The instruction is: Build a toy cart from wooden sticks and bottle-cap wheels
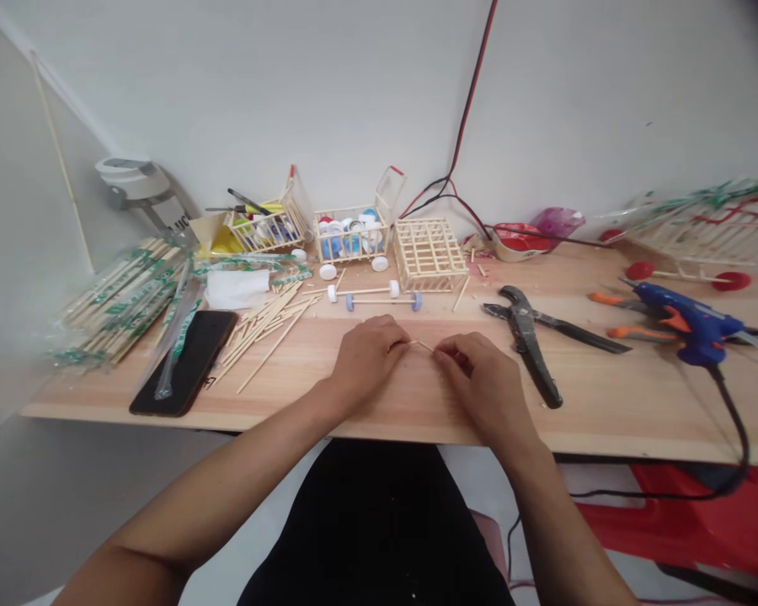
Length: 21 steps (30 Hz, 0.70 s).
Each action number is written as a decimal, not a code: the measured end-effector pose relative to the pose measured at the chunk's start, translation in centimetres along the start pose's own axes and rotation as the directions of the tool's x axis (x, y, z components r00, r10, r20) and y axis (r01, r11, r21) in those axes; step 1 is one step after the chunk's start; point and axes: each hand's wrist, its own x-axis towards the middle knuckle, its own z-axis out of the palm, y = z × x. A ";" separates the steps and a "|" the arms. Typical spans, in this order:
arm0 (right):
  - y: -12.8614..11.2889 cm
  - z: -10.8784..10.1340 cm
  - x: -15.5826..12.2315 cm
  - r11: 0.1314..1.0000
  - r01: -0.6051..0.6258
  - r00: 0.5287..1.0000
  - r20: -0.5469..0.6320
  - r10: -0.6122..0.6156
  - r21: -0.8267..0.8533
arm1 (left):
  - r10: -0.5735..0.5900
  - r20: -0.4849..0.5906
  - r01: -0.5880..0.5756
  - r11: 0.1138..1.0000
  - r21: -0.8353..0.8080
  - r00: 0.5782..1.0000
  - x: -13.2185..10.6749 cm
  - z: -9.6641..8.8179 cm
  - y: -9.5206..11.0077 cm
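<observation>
Both of my hands rest on the wooden table (pixel 606 412) near its front edge. My left hand (pixel 367 353) and my right hand (pixel 473 370) are each closed in a pinch on one thin wooden stick (pixel 422 344), which spans the small gap between them. Just behind the hands lie two stick axles with bottle-cap wheels (pixel 379 296). Further back stands a bare stick-built cage (pixel 429 252) and two small stick carts (pixel 354 234) filled with caps.
Black cutters (pixel 531 337) lie right of my hands, a blue glue gun (pixel 688 321) with its cord further right. Loose sticks (pixel 265 324), a black phone (pixel 186 362) and wrapped chopstick bundles (pixel 120 303) sit at the left. A red-and-black cable (pixel 467 109) hangs down the wall.
</observation>
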 end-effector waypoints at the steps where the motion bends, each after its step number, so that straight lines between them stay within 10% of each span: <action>1: 0.0 0.0 0.0 1.000 0.007 1.000 -0.002 -0.007 0.000 | 0.000 0.003 0.000 1.000 0.000 1.000 0.0 0.0 0.0; 21: 0.3 0.3 -0.1 0.999 0.033 0.999 -0.003 -0.033 -0.021 | 0.045 0.007 -0.045 0.997 0.062 0.999 -0.3 0.3 0.1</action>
